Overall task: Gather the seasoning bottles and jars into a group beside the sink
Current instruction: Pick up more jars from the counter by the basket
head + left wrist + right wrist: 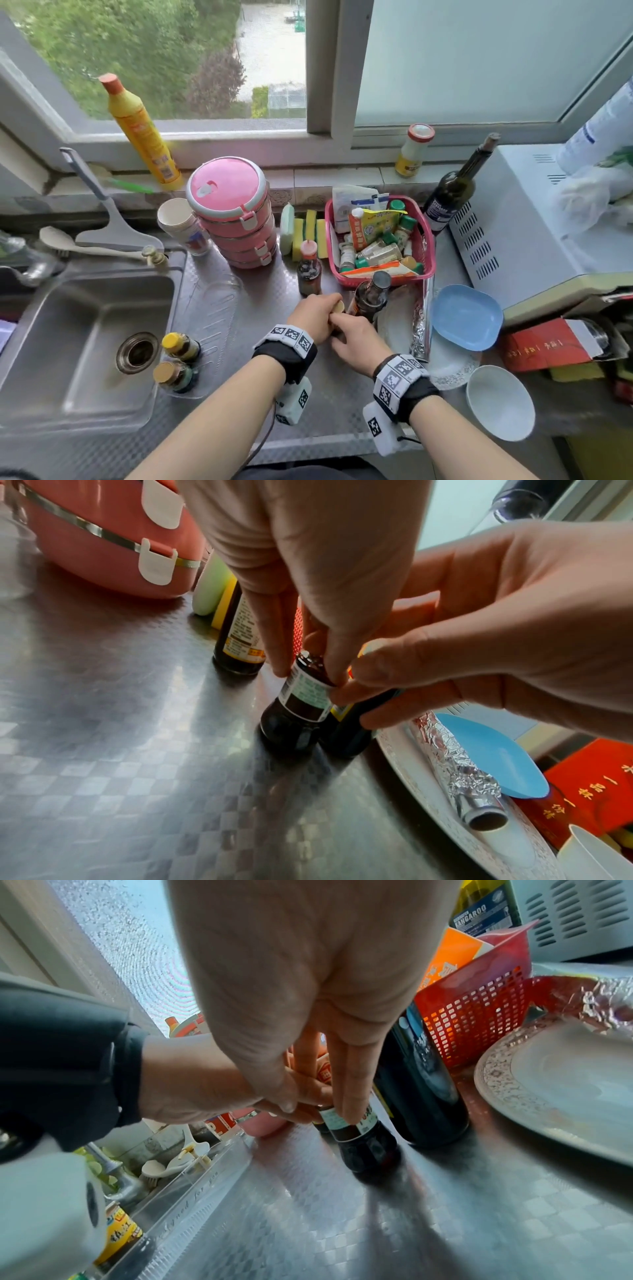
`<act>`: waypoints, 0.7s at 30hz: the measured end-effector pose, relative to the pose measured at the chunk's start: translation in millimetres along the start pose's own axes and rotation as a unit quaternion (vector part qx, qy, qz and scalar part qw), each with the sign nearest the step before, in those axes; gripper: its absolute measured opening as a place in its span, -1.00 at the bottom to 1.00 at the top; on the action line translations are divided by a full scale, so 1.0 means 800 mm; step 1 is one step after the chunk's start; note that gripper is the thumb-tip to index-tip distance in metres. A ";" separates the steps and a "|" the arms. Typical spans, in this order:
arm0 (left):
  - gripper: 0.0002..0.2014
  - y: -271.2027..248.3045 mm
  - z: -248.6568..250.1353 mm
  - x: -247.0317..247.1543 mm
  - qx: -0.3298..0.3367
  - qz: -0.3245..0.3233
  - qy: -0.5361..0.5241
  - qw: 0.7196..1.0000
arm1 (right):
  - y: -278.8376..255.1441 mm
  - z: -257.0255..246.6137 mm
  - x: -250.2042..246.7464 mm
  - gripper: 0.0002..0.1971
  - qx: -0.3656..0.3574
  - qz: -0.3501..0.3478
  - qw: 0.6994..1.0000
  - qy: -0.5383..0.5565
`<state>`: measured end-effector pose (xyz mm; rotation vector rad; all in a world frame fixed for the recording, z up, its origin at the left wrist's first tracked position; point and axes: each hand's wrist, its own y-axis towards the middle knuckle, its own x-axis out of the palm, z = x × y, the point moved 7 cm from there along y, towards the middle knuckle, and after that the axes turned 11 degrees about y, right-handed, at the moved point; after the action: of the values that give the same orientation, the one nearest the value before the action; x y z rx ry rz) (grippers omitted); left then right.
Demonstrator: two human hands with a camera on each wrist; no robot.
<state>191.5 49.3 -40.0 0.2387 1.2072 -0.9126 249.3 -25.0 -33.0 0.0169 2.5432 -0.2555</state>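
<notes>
A small dark sauce bottle with a gold cap stands on the steel counter. My left hand grips its neck from above. From the right, my right hand pinches the same neck. A taller dark bottle stands right beside it, touching or nearly so. Just behind is a red-capped sauce bottle. Two gold-lidded jars sit on a clear tray by the sink.
A red basket holding several spice bottles is behind the hands, a pink stacked lunch box to its left. A plate with a foil roll, a blue dish and a white bowl crowd the right.
</notes>
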 end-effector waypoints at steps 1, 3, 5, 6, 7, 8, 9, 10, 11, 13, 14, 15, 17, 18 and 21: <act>-0.85 -0.001 -0.001 0.001 0.000 0.000 0.002 1.000 | 0.000 -0.001 -0.001 -0.85 -0.003 0.011 1.000 0.013; -0.87 -0.004 -0.004 0.001 0.000 0.003 0.011 1.000 | -0.001 -0.005 -0.002 -0.82 -0.021 0.029 0.999 0.030; -0.91 -0.008 -0.011 0.000 -0.008 0.006 0.013 1.000 | -0.003 -0.014 -0.003 -0.77 -0.050 0.044 0.997 0.035; -0.92 -0.009 -0.017 -0.002 -0.015 0.009 0.018 1.000 | -0.003 -0.018 -0.004 -0.74 -0.064 0.055 0.996 0.040; -0.91 -0.012 -0.023 -0.003 -0.028 0.010 0.025 0.999 | -0.004 -0.020 -0.005 -0.70 -0.074 0.072 0.994 0.048; -0.88 -0.016 -0.029 -0.005 -0.041 0.015 0.028 0.999 | -0.003 -0.021 -0.007 -0.68 -0.081 0.089 0.991 0.054; -0.83 -0.021 -0.035 -0.008 -0.056 0.019 0.029 0.998 | -0.002 -0.022 -0.007 -0.70 -0.086 0.105 0.989 0.056; -0.78 -0.025 -0.044 -0.011 -0.068 0.027 0.025 0.997 | 0.000 -0.022 -0.006 -0.75 -0.088 0.115 0.988 0.052; -0.75 -0.031 -0.050 -0.015 -0.080 0.030 0.023 0.996 | 0.002 -0.023 -0.006 -0.82 -0.084 0.124 0.988 0.041; -0.72 -0.042 -0.062 -0.027 -0.098 0.043 0.019 0.994 | 0.010 -0.025 0.001 -0.83 -0.049 0.120 0.991 0.025; -0.72 -0.047 -0.067 -0.034 -0.102 0.055 0.015 0.993 | 0.014 -0.023 0.007 -0.73 -0.024 0.104 0.994 0.022; -0.72 -0.054 -0.071 -0.042 -0.108 0.061 0.013 0.992 | 0.019 -0.022 0.017 -0.58 -0.002 0.083 0.996 0.017; -0.70 -0.064 -0.073 -0.057 -0.109 0.078 0.007 0.991 | 0.028 -0.022 0.032 -0.28 0.027 0.046 0.998 0.028; -0.68 -0.068 -0.070 -0.063 -0.106 0.086 0.004 0.991 | 0.031 -0.026 0.037 -0.23 0.031 0.040 0.997 0.049; -0.64 -0.075 -0.059 -0.079 -0.091 0.105 0.005 0.990 | 0.035 -0.038 0.039 -0.46 0.021 0.064 0.991 0.111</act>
<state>111.8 70.3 15.0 0.2185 1.2412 -0.6159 208.5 6.7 -30.0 0.2379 2.7434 -0.2703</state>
